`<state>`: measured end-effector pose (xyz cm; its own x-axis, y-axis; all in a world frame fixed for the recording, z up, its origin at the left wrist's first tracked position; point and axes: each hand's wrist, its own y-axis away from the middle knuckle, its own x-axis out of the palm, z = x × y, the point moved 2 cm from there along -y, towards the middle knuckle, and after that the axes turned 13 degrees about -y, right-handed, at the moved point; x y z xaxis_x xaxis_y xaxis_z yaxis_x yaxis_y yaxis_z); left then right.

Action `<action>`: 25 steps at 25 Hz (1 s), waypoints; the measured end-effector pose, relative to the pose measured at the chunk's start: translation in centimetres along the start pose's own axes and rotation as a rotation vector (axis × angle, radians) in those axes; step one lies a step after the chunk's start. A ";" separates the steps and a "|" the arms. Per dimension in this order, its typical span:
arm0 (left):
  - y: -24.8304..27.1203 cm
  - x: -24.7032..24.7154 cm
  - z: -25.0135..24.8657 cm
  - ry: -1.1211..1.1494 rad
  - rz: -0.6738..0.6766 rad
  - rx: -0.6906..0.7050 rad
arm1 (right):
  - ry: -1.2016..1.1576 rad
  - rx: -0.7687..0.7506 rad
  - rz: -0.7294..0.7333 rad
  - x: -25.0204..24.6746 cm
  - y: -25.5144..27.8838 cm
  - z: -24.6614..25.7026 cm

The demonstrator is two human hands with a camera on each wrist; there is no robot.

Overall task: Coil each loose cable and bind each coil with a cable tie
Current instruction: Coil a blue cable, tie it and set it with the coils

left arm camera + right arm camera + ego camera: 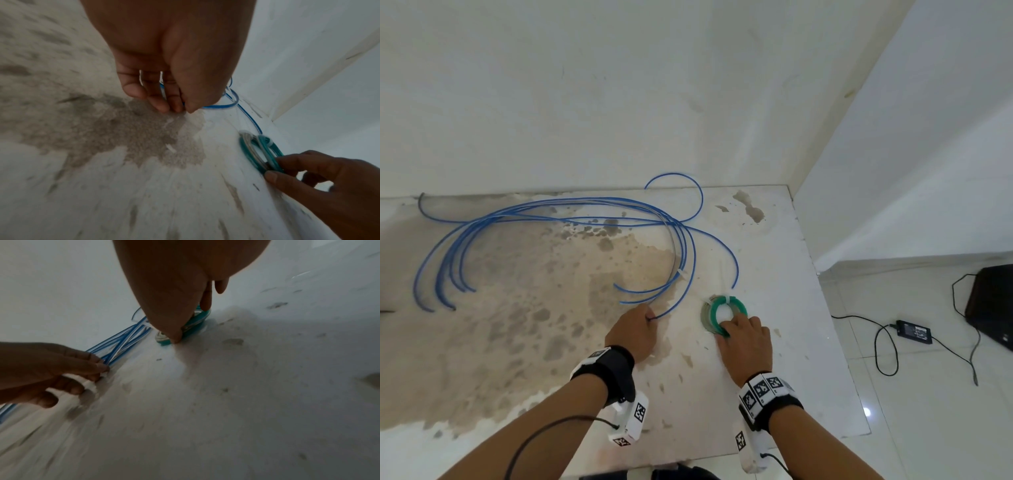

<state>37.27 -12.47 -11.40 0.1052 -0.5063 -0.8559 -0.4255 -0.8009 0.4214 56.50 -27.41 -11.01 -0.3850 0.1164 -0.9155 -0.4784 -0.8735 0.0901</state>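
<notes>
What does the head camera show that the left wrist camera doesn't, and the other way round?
Only the head view shows the blue cable sprawled wide, plus a black power adapter on the floor. Only the left wrist view shows the left hand pinching the cable's end at the fingertips. Both show the right hand gripping the small green coil.

Your way across the far stained tabletop [544, 274] is crossed by sprawling blue cable [558, 214] loops, the wall [619, 102] closes the back, while bare surface lies near your wrists.
</notes>
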 end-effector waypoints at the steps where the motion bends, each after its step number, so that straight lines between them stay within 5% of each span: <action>1: 0.0 0.0 0.2 0.015 -0.002 -0.016 | 0.003 0.043 -0.008 -0.3 0.0 -0.6; 5: 0.0 0.1 0.9 0.061 -0.005 -0.035 | 0.001 0.160 -0.012 -1.0 0.3 -2.3; 14: 0.4 -0.4 0.9 0.040 0.034 0.039 | 0.026 0.115 0.045 -0.7 -1.5 -1.4; 25: 1.4 -0.8 0.8 0.111 0.072 0.070 | -0.153 0.142 -0.083 -1.6 -1.5 -0.9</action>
<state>35.86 -12.92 -10.40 0.1693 -0.5968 -0.7843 -0.4965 -0.7391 0.4552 58.52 -26.75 -9.97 -0.4497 0.2650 -0.8530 -0.6154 -0.7840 0.0808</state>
